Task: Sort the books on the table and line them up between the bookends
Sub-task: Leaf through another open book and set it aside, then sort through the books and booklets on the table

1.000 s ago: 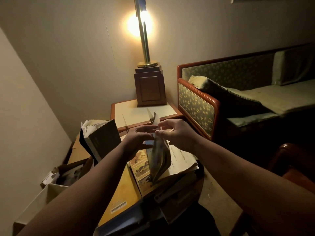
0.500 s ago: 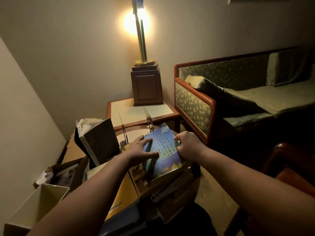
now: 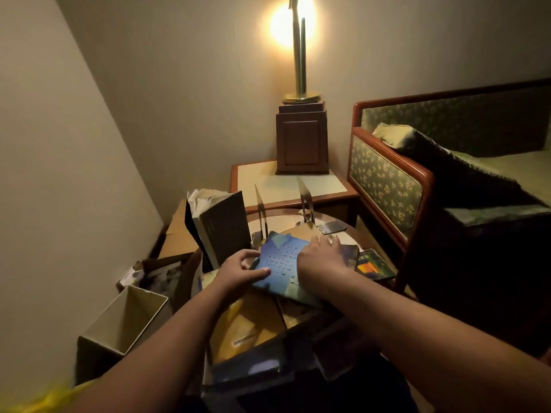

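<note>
A thin blue book (image 3: 278, 262) with rows of small characters lies closed on a heap of books on the round table (image 3: 343, 234). My left hand (image 3: 238, 271) grips its left edge, thumb on the cover. Flat on its right side rests my right hand (image 3: 320, 253). Two shiny metal bookends (image 3: 260, 211) (image 3: 304, 198) stand just behind, with nothing between them. A thick dark book (image 3: 222, 225) stands upright to the left of the left bookend, its pages fanned. A yellow book (image 3: 247, 326) lies nearer me. Another book with an orange cover (image 3: 374, 265) lies at the right.
A wooden side table (image 3: 253, 177) carrying a lit lamp (image 3: 299, 55) on a wooden base stands behind. A green patterned sofa (image 3: 387, 180) is on the right. On the floor at left sit an open cardboard box (image 3: 119, 320) and more clutter (image 3: 155, 275).
The blue book was open and held up on edge a second ago; it has been closed and laid flat on the heap. Both hands came down with it.
</note>
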Action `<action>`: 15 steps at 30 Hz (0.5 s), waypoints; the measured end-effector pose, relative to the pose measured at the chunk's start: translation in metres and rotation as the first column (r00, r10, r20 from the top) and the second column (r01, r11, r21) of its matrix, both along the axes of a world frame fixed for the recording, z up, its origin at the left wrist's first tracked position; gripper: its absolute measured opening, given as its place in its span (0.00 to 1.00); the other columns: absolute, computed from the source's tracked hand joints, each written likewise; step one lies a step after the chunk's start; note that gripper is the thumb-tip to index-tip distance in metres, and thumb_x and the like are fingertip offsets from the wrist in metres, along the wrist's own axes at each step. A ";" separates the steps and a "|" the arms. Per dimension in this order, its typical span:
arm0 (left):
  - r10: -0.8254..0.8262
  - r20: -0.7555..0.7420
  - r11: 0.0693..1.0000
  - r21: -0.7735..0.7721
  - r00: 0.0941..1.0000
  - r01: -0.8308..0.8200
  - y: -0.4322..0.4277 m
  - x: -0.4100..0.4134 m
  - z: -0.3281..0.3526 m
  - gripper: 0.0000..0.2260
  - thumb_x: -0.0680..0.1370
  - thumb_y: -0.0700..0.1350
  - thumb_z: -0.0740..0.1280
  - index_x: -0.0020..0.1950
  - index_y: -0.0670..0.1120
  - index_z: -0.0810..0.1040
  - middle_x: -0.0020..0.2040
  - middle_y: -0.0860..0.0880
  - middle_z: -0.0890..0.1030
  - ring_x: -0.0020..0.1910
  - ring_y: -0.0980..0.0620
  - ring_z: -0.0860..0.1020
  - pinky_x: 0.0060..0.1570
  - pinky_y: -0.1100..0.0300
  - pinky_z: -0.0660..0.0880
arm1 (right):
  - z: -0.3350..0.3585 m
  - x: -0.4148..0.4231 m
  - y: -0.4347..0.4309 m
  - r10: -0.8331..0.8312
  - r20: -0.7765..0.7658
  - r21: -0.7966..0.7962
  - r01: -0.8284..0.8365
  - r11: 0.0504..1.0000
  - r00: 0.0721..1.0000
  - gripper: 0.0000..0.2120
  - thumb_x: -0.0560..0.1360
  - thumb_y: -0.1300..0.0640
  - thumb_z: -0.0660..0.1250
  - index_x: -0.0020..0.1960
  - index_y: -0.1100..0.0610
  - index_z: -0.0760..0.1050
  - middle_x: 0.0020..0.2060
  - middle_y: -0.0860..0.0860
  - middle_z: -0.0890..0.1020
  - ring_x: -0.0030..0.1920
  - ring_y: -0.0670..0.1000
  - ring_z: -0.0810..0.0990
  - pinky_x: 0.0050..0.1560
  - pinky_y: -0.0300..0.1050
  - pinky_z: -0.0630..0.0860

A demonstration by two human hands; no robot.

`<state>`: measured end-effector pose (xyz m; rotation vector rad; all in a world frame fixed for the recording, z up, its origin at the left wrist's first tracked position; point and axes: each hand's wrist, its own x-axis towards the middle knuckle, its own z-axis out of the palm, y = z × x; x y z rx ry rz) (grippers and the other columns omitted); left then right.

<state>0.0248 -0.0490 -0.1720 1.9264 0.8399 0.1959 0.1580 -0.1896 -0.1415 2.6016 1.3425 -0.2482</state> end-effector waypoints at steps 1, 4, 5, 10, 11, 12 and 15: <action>0.062 0.053 0.986 -0.157 0.997 -0.053 0.001 -0.005 0.000 0.25 0.72 0.50 0.76 0.66 0.52 0.73 0.62 0.46 0.72 0.55 0.48 0.75 0.51 0.52 0.78 | -0.001 -0.007 0.006 -0.024 -0.014 0.001 0.024 1.000 1.000 0.32 0.74 0.55 0.66 0.74 0.66 0.61 0.74 0.68 0.59 0.73 0.69 0.55 0.72 0.71 0.51; 0.177 0.093 0.894 -0.431 0.980 -0.121 0.006 -0.017 -0.005 0.30 0.68 0.50 0.79 0.67 0.54 0.72 0.65 0.46 0.71 0.58 0.46 0.74 0.57 0.46 0.77 | -0.008 -0.022 0.018 -0.035 -0.131 0.079 0.045 0.996 0.991 0.38 0.73 0.50 0.70 0.75 0.64 0.58 0.75 0.65 0.57 0.74 0.67 0.54 0.72 0.70 0.54; 0.196 0.103 0.875 -0.467 0.975 -0.126 0.008 -0.020 -0.007 0.34 0.65 0.51 0.80 0.68 0.55 0.71 0.66 0.45 0.70 0.59 0.44 0.74 0.58 0.45 0.77 | -0.011 -0.025 0.022 -0.027 -0.168 0.128 0.049 0.990 0.985 0.36 0.75 0.48 0.67 0.75 0.64 0.58 0.75 0.64 0.57 0.75 0.65 0.54 0.73 0.69 0.53; 0.212 0.157 0.879 -0.462 0.965 -0.118 0.007 -0.027 -0.011 0.35 0.69 0.45 0.78 0.71 0.54 0.65 0.66 0.46 0.68 0.60 0.43 0.73 0.55 0.50 0.78 | -0.026 -0.031 0.034 -0.004 -0.228 0.290 0.071 0.954 0.974 0.32 0.81 0.43 0.54 0.77 0.62 0.56 0.77 0.61 0.57 0.78 0.61 0.51 0.75 0.65 0.49; 0.209 0.171 0.881 -0.459 0.963 -0.109 0.006 -0.028 -0.011 0.35 0.70 0.43 0.78 0.72 0.53 0.65 0.65 0.46 0.69 0.59 0.44 0.74 0.52 0.52 0.79 | -0.029 -0.030 0.035 0.005 -0.224 0.306 0.065 0.950 0.974 0.31 0.82 0.43 0.54 0.77 0.61 0.57 0.77 0.60 0.57 0.78 0.60 0.51 0.75 0.65 0.49; 0.210 0.185 0.885 -0.453 0.960 -0.107 0.006 -0.028 -0.012 0.35 0.70 0.41 0.77 0.72 0.53 0.65 0.64 0.46 0.69 0.58 0.44 0.74 0.50 0.53 0.80 | -0.030 -0.030 0.036 0.012 -0.218 0.321 0.060 0.945 0.976 0.30 0.82 0.43 0.54 0.77 0.61 0.57 0.77 0.60 0.58 0.78 0.60 0.52 0.76 0.64 0.49; 0.227 0.217 0.907 -0.402 0.950 -0.125 0.003 -0.033 -0.008 0.34 0.70 0.41 0.77 0.71 0.53 0.66 0.62 0.48 0.71 0.57 0.45 0.76 0.45 0.54 0.82 | -0.031 -0.030 0.038 0.049 -0.211 0.364 0.031 0.931 0.976 0.27 0.82 0.43 0.54 0.75 0.59 0.62 0.76 0.58 0.61 0.77 0.58 0.55 0.75 0.63 0.52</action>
